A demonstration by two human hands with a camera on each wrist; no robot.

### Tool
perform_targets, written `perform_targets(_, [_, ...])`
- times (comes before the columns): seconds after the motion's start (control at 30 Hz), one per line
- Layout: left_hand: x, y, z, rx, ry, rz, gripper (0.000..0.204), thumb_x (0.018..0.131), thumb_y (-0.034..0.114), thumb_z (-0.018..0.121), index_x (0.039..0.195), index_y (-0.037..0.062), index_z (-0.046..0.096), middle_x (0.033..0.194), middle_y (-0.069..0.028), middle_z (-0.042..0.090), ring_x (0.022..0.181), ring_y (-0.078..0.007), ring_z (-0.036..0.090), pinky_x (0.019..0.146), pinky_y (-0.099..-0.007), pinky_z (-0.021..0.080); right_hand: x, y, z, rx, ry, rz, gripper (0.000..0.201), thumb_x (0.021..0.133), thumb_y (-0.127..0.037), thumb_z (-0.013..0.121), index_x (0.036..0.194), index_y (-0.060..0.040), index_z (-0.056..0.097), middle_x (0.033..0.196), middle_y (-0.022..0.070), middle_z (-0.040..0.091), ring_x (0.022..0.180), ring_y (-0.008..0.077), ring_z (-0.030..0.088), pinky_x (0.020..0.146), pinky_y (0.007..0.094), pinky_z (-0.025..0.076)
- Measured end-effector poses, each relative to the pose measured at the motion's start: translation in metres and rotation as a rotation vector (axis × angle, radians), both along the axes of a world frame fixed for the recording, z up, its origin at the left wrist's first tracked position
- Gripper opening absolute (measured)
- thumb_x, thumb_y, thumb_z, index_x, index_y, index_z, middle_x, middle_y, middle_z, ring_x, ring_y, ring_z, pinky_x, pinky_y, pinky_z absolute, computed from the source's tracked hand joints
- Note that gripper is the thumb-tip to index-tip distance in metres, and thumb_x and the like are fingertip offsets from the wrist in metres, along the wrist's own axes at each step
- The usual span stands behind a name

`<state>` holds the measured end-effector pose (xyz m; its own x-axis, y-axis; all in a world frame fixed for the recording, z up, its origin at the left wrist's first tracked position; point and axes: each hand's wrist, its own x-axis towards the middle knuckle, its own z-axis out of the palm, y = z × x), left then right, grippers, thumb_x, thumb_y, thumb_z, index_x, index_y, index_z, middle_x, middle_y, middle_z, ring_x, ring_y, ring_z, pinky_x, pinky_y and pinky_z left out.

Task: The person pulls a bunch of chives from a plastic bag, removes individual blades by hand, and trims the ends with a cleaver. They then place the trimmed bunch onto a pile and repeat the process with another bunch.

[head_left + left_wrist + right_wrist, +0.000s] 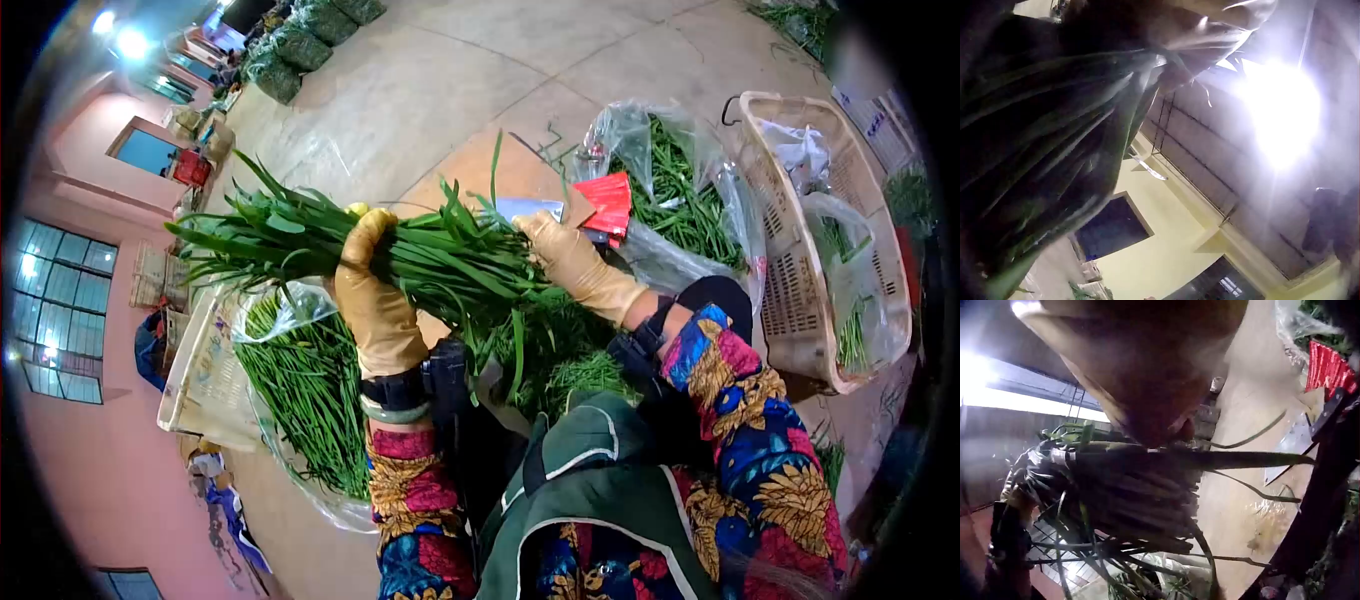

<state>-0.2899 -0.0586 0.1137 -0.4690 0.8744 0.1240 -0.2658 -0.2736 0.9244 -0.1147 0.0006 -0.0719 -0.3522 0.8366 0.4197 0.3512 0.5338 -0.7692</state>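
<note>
My gloved left hand [378, 300] grips a thick bunch of long green leafy stalks [290, 235] around its middle, leaves pointing left. At the bunch's right end is my gloved right hand [582, 262], its fingertips pinching at a loose blade. The right wrist view shows the cut stalk ends [1154, 512] packed together under the glove [1147, 369]. A cleaver with a broad blade [1291, 445] and dark handle [1330, 411] lies beyond, on a brown board [465, 170]. Dark leaves [1041, 137] fill much of the left wrist view; the left fingers are largely hidden there.
Below left, a plastic-lined bag holds green stems [310, 400] next to a pale crate [205, 385]. Loose greens [590, 375] lie under my arms. To the right are a red packet [605, 203], a clear bag of greens [690, 215] and a tall cream crate [800, 290].
</note>
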Motion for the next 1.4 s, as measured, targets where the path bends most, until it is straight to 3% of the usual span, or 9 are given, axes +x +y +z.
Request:
perform_targets(0.13, [0.001, -0.002, 0.003, -0.032, 0.074, 0.038, 0.017, 0.078, 0.011, 0.068, 0.089, -0.0017, 0.066, 0.085, -0.0064, 0.064, 0.077, -0.0156, 0.060, 0.075, -0.0274, 0.050, -0.003, 0.003, -0.002, 0.172, -0.106, -0.002, 0.017, 0.091, -0.009, 0.046, 0.104, -0.0041, 0.055, 0.087, 0.0183, 0.055, 0.073, 0.0365, 0.059, 0.064, 0.0433, 0.048])
perform_targets(0.3, [-0.023, 0.000, 0.005, 0.094, 0.235, 0.043, 0.022, 0.085, 0.012, 0.061, 0.101, -0.0034, 0.063, 0.093, -0.0114, 0.065, 0.087, -0.0189, 0.062, 0.084, -0.0308, 0.049, -0.016, 0.011, -0.026, -0.755, 0.771, 0.208, 0.025, 0.096, -0.022, 0.046, 0.107, -0.0031, 0.058, 0.100, 0.0119, 0.065, 0.090, 0.0209, 0.062, 0.075, 0.0293, 0.048])
perform_targets(0.63, [-0.096, -0.003, 0.039, 0.290, 0.083, 0.077, 0.016, 0.084, 0.013, 0.062, 0.095, 0.0005, 0.060, 0.089, -0.0115, 0.064, 0.085, -0.0232, 0.061, 0.084, -0.0377, 0.050, 0.032, 0.008, -0.021, -0.400, -0.812, 0.181, 0.019, 0.077, 0.000, 0.054, 0.093, 0.0008, 0.063, 0.089, 0.0224, 0.065, 0.084, 0.0394, 0.064, 0.072, 0.0427, 0.053])
perform_targets(0.77, [-0.116, 0.001, 0.037, 0.317, 0.174, 0.114, 0.019, 0.086, 0.014, 0.060, 0.095, -0.0017, 0.064, 0.091, -0.0127, 0.065, 0.088, -0.0256, 0.061, 0.086, -0.0388, 0.049, 0.026, 0.054, -0.023, -0.188, -0.063, 0.058, 0.031, 0.083, -0.017, 0.065, 0.110, -0.0033, 0.058, 0.089, 0.0078, 0.063, 0.080, 0.0232, 0.062, 0.072, 0.0344, 0.051])
perform_targets(0.9, [-0.099, 0.010, 0.034, 0.205, 0.247, 0.013, 0.024, 0.086, 0.017, 0.060, 0.100, -0.0029, 0.065, 0.093, -0.0141, 0.066, 0.088, -0.0247, 0.062, 0.085, -0.0366, 0.050, 0.020, 0.035, 0.049, -0.446, 0.359, 0.328, 0.082, 0.075, -0.018, 0.077, 0.143, -0.0088, 0.032, 0.133, 0.0155, 0.045, 0.115, 0.0236, 0.051, 0.098, 0.0361, 0.043])
perform_targets(1.07, [-0.053, 0.026, 0.032, 0.073, 0.284, -0.110, 0.028, 0.090, 0.021, 0.055, 0.104, -0.0006, 0.066, 0.101, -0.0147, 0.067, 0.096, -0.0260, 0.062, 0.092, -0.0378, 0.048, 0.009, -0.002, 0.054, -0.741, 0.276, 0.628, 0.094, 0.069, -0.014, 0.080, 0.145, -0.0087, 0.026, 0.123, 0.0103, 0.055, 0.106, 0.0160, 0.054, 0.087, 0.0307, 0.047])
perform_targets(1.23, [-0.032, 0.033, 0.037, 0.072, 0.374, -0.077, 0.022, 0.085, 0.018, 0.062, 0.097, 0.0006, 0.067, 0.096, -0.0110, 0.068, 0.091, -0.0217, 0.064, 0.086, -0.0336, 0.051, 0.003, 0.000, -0.020, -1.132, 0.194, 0.557, 0.019, 0.086, -0.022, 0.063, 0.087, -0.0035, 0.069, 0.082, -0.0004, 0.069, 0.067, 0.0055, 0.060, 0.062, 0.0228, 0.050])
perform_targets(1.3, [-0.046, 0.040, 0.044, 0.084, 0.326, -0.116, 0.021, 0.088, 0.016, 0.059, 0.097, -0.0004, 0.067, 0.097, -0.0116, 0.068, 0.091, -0.0217, 0.064, 0.087, -0.0331, 0.051, -0.003, -0.002, -0.011, -0.768, 0.067, 0.581, 0.039, 0.091, -0.019, 0.060, 0.127, -0.0049, 0.054, 0.112, -0.0006, 0.061, 0.095, 0.0068, 0.051, 0.080, 0.0247, 0.045])
perform_targets(1.4, [-0.072, 0.043, 0.049, 0.111, 0.320, -0.085, 0.022, 0.091, 0.012, 0.053, 0.101, -0.0011, 0.067, 0.101, -0.0136, 0.067, 0.092, -0.0229, 0.064, 0.086, -0.0342, 0.052, -0.008, 0.016, -0.025, -0.611, 0.329, 0.764, 0.038, 0.093, -0.012, 0.055, 0.131, -0.0051, 0.051, 0.118, 0.0001, 0.061, 0.100, 0.0105, 0.052, 0.090, 0.0262, 0.044])
